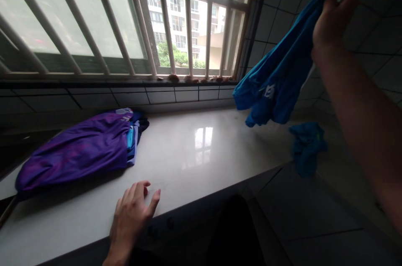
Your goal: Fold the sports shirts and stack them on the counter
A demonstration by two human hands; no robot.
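Note:
High on the right, my right hand (334, 12) is closed on the top end of a blue garment (276, 69), which hangs down in folds over the counter and shows a small white print. Its exact kind is hard to tell while bunched. My left hand (132, 207) is at the counter's front edge, holding nothing, thumb and fingers apart. Beyond it on the left lies a stack of folded clothes, with a shiny purple garment (81, 148) on top and blue and dark layers showing at its right end. A crumpled teal-blue cloth (307, 146) lies at the counter's right end, partly over the edge.
The pale, glossy counter (188, 165) runs along a tiled wall (185, 94) under a barred window (176, 19). Several small brownish objects (188, 78) line the sill. Dark cabinets (317, 211) are below the counter on the right.

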